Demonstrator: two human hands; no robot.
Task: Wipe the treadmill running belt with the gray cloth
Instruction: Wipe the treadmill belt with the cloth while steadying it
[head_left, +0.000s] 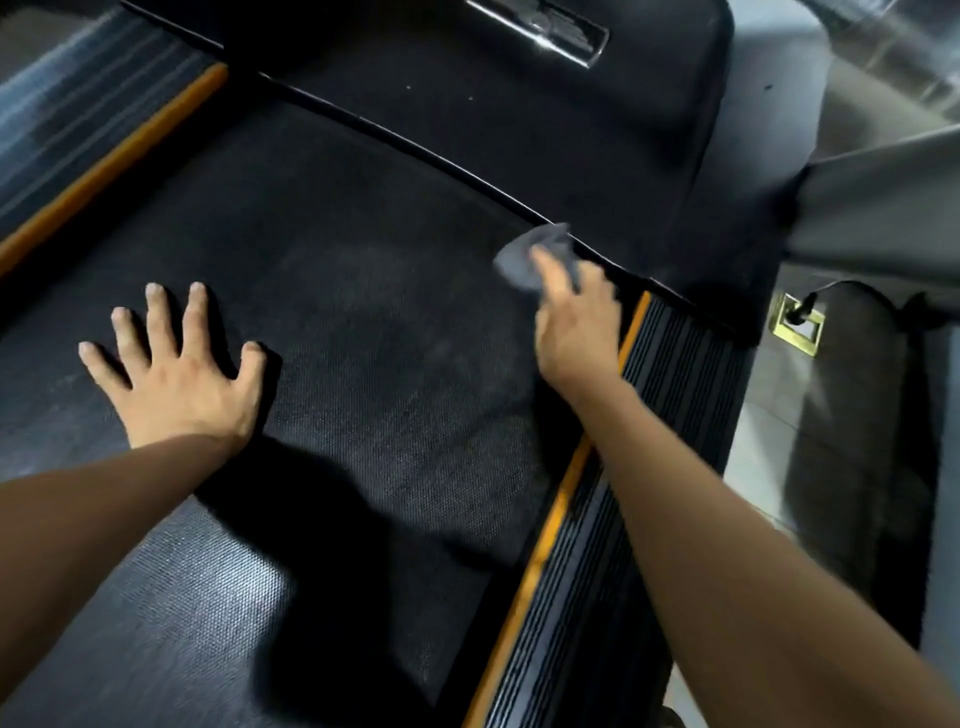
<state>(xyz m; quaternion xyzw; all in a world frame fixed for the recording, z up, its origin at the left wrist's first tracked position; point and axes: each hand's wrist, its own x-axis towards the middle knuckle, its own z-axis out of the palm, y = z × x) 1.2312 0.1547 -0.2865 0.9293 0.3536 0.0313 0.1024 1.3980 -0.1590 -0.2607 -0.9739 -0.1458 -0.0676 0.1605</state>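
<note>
Two hands — the left hand (174, 376) and the right hand (576, 332) — one gray cloth (524, 260) beyond the right fingers (545, 265), one running belt (363, 322), two orange-edged side rails (670, 415) — one either side.

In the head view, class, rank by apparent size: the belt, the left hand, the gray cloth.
1. Belt, largest by far.
2. Left hand.
3. Cloth, smallest, though the right hand hides part of it.

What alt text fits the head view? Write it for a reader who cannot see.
The right hand holds a gray cloth at the front right corner of a black treadmill belt. The left hand rests flat, fingers spread, on the belt. Orange-edged side rails flank it.
</note>
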